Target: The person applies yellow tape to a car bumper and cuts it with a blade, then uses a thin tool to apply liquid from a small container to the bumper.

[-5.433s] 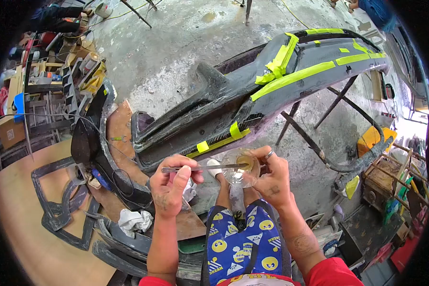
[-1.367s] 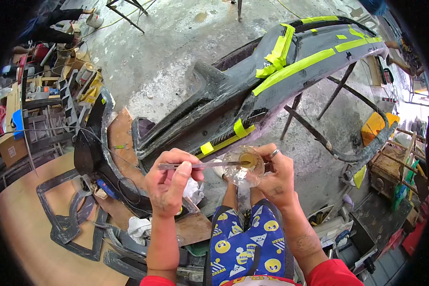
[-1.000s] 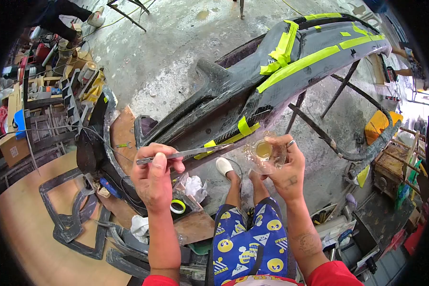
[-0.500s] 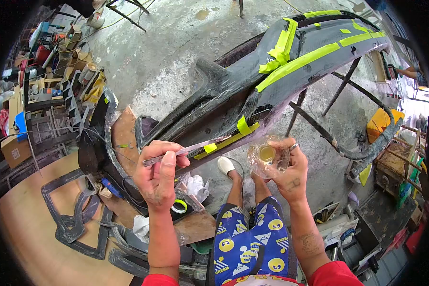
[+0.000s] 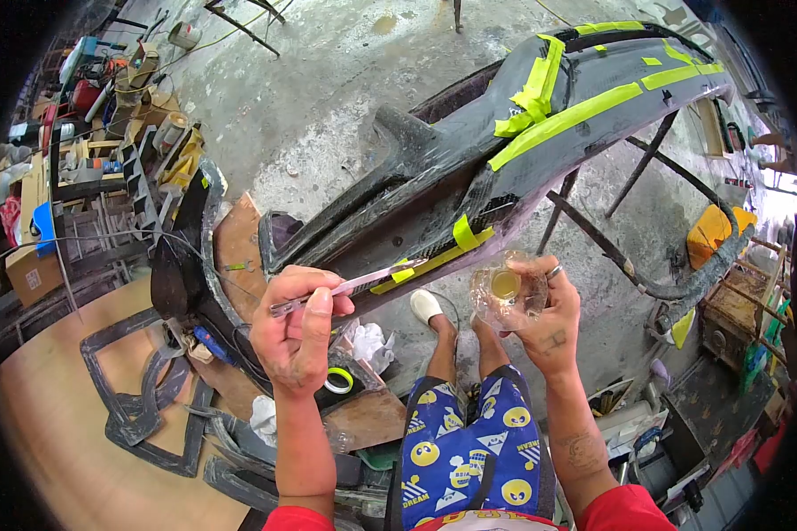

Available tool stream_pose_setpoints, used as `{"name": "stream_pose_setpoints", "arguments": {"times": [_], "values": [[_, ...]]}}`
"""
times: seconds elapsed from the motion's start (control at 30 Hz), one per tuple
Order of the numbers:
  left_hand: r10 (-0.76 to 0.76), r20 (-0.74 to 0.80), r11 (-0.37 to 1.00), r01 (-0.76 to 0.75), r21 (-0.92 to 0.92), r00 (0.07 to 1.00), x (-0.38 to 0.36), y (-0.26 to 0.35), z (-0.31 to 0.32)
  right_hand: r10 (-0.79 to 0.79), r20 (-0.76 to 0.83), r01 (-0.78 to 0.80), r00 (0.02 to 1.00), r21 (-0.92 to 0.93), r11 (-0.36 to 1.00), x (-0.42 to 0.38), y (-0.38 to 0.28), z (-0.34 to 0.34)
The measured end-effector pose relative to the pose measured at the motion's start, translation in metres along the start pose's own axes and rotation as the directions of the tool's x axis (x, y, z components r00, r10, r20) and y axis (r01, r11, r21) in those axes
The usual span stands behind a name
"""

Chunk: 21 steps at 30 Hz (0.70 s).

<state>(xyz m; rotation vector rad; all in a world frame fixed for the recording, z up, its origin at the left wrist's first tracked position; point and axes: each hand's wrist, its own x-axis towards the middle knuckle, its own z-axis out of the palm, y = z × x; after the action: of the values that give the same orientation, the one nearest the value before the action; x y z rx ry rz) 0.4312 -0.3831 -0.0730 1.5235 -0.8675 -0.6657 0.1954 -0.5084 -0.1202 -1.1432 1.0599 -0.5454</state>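
- My left hand (image 5: pixel 299 332) pinches the metal spatula (image 5: pixel 350 286), tip at the taped edge of the black bumper (image 5: pixel 469 177): I judge it the applying step.
- My right hand (image 5: pixel 540 310) cups the clear resin cup (image 5: pixel 503 288), beside the bumper.
- Next calls for a steady spread along the seam.
- Earlier, the spatula sat in the cup; now they're apart.

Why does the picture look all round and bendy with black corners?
Head view: a fisheye lens bends straight edges, so the taped black car part curves, and the corners go dark. Bright daylight washes out the far right edge. The left hand with its metal strip and the right hand holding the clear cup look sharp.
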Motion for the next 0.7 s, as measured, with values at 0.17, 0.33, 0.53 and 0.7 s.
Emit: {"name": "stream_pose_setpoints", "arguments": {"times": [0.17, 0.33, 0.53, 0.7], "values": [[0.007, 0.003, 1.0, -0.007, 0.0, 1.0, 0.0, 0.003, 0.0, -0.057, -0.002, 0.057, 0.998, -0.045, 0.997, 0.001, -0.001, 0.002], [0.026, -0.015, 1.0, -0.026, -0.01, 1.0, 0.003, 0.004, 0.004, -0.085, -0.012, 0.084, 0.996, -0.045, 0.995, 0.002, 0.002, 0.004], [0.015, 0.017, 0.999, -0.016, 0.037, 1.0, 0.001, 0.007, -0.002, -0.062, -0.002, 0.062, 0.998, -0.026, 0.998, 0.0, 0.001, 0.002], [0.022, 0.013, 0.997, -0.023, 0.068, 1.0, 0.001, 0.009, 0.0, -0.088, 0.002, 0.088, 0.996, -0.041, 0.995, 0.0, 0.004, 0.002]]}}
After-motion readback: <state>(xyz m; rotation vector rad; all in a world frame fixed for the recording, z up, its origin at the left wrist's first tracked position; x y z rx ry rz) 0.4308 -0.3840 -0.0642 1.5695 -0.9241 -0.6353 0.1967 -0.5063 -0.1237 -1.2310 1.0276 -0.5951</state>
